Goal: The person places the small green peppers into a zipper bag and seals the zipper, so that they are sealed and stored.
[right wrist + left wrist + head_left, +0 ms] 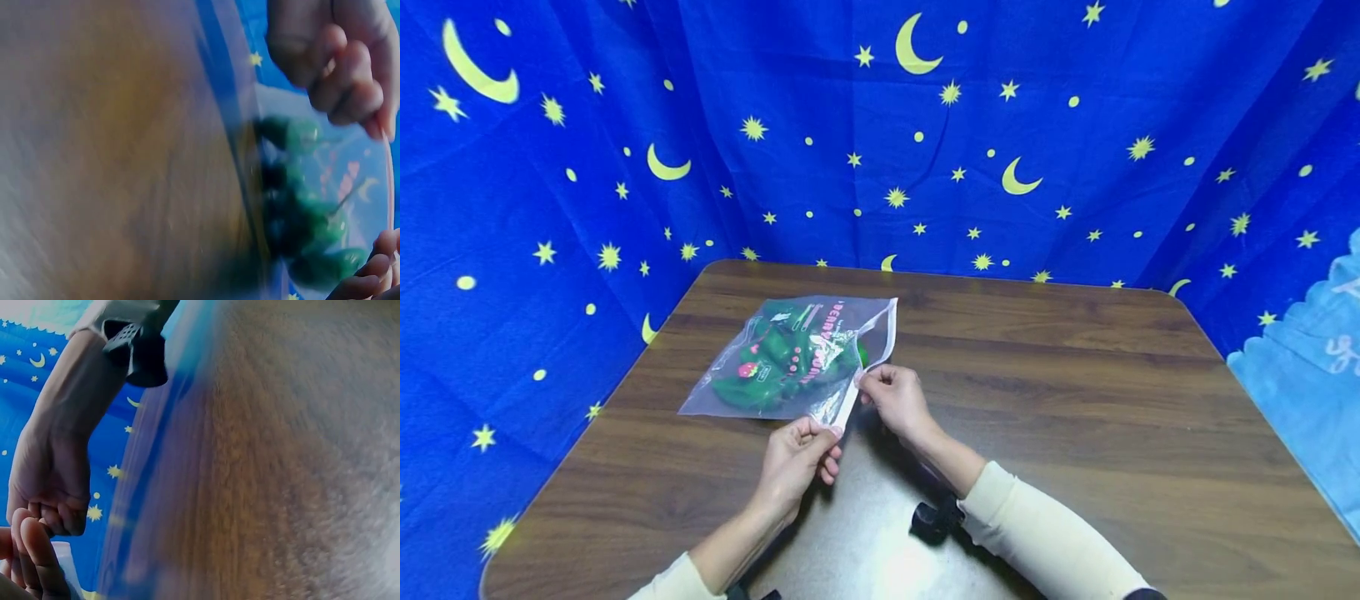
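Note:
A clear plastic zip bag (808,321) with pink lettering lies on the table, holding several glossy green, rounded things (315,225); thin stems show on some of them. My left hand (793,467) pinches the near end of the bag's white zip strip (847,406) between thumb and forefinger. Farther along the same strip, my right hand (898,402) pinches it with thumb and fingertips. Beyond the right hand the bag's mouth gapes. In the left wrist view the left fingers (40,556) overlap the right hand, and little of the bag appears.
The brown wood-grain table (1060,417) extends to the right of the bag. A blue curtain (820,183) with yellow moons and stars surrounds its back and sides. At the far right hangs a light blue cloth (1300,367). A black wrist mount (934,521) sits by the right sleeve.

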{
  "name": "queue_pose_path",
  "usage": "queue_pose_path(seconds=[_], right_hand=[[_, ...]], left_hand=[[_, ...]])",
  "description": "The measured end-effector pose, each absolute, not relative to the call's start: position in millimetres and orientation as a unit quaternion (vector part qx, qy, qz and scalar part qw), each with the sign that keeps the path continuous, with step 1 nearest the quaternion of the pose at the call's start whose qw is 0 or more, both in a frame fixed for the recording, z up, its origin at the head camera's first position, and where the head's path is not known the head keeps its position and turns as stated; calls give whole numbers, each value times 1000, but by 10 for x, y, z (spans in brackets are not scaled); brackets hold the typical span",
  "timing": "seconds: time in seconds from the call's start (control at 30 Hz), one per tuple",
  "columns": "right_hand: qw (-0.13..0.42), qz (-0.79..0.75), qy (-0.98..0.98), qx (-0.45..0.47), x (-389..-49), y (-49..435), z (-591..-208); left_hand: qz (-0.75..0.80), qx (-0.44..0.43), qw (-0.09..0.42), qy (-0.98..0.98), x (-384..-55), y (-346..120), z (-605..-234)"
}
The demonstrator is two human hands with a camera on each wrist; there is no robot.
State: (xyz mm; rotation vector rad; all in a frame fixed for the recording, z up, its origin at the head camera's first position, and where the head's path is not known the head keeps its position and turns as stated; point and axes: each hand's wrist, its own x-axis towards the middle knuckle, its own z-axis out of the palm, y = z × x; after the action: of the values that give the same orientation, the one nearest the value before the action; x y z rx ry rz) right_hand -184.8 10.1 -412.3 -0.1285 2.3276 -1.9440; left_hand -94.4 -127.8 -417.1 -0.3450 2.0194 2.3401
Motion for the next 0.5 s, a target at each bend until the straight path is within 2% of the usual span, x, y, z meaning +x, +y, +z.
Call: queue_pose_path(seconds=[0.5], right_hand=[[-4,-653,757,-2,-2339,174,-4108]], left_hand=[[749,-119,19,651,-837,-1276,-4183]])
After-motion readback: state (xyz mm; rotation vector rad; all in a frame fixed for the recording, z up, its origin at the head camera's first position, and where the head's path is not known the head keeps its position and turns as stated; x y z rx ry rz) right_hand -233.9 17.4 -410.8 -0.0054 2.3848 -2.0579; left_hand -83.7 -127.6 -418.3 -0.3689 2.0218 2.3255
